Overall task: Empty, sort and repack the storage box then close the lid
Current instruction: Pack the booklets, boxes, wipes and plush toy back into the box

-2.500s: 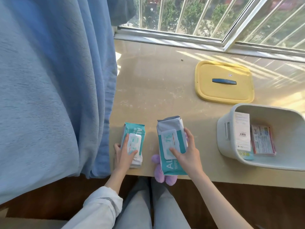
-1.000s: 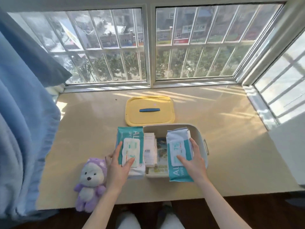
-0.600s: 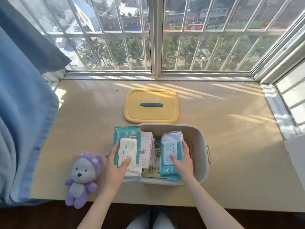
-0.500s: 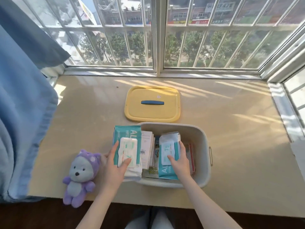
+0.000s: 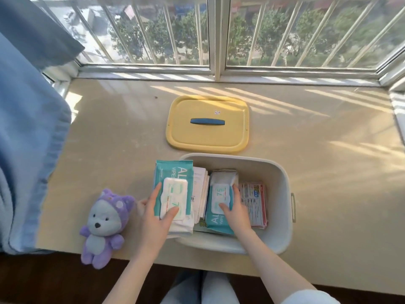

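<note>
Right hand (image 5: 235, 210) presses a soft wipes pack (image 5: 220, 199) into the box (image 5: 282, 216); left hand (image 5: 156, 212) grips another pack (image 5: 173, 183), probably squashy, best held across its stiff flap.

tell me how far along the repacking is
Done: leaflets and sachets already sit in the box. In hand: the right hand sets one wipes pack inside; the left hand holds a second pack at the box's left rim. Left: that pack, the plush toy, then the yellow lid.
</note>
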